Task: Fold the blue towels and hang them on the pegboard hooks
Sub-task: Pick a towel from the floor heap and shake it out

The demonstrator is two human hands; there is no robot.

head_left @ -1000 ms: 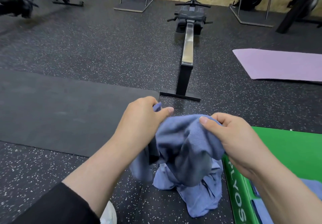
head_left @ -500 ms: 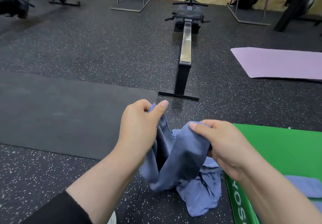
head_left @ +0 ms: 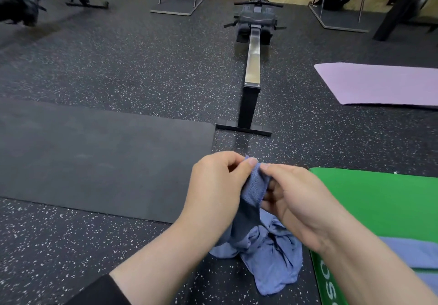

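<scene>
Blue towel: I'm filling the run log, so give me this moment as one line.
phase: folding | left hand: pinches blue towel top | right hand: pinches same top | towel bottom: on floor | hung: not yet

Both hands meet at the top edge of a blue towel (head_left: 254, 187): the left hand (head_left: 214, 186) pinches it between thumb and curled fingers, and the right hand (head_left: 296, 200) grips it just beside. The rest of the towel hangs below them, bunched on the speckled floor (head_left: 142, 51). Right of the hands lies a green mat (head_left: 379, 200) carrying another blue cloth (head_left: 412, 252). A black mat (head_left: 94, 157) lies left, a rowing machine (head_left: 252, 67) beyond the hands.
</scene>
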